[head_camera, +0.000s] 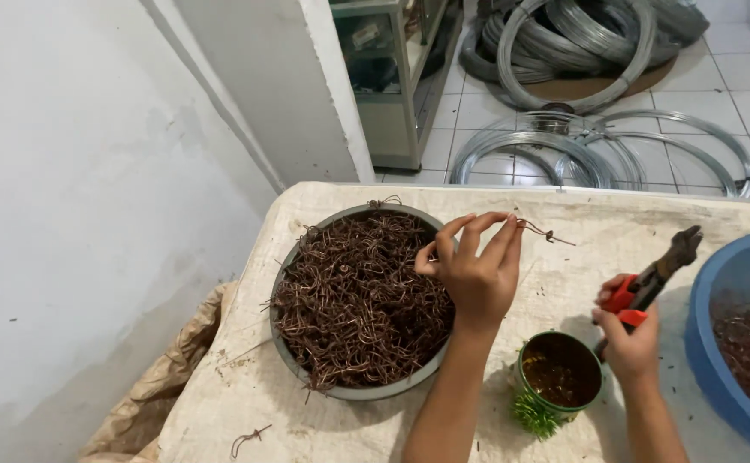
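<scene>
Left hand [478, 274] pinches a knotted wire piece [542, 230] at frame centre, above the bowl [282, 283] of similar pieces; right hand [628, 343] is clamped on pliers [653, 279] at right. The thin piece could slip from the fingertip pinch, or the pliers could knock the green cup [525, 390]. The cloth-covered surface [615, 231] stands by a white wall, wire coils [598, 154] on the tiled floor at top

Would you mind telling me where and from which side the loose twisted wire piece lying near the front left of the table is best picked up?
Pinch the loose wire piece at its thin middle stem, coming straight down from above. It lies flat on the cloth-covered table, apart from the grey bowl, with space around it; its curled ends look likelier to snag fingertips.
</scene>
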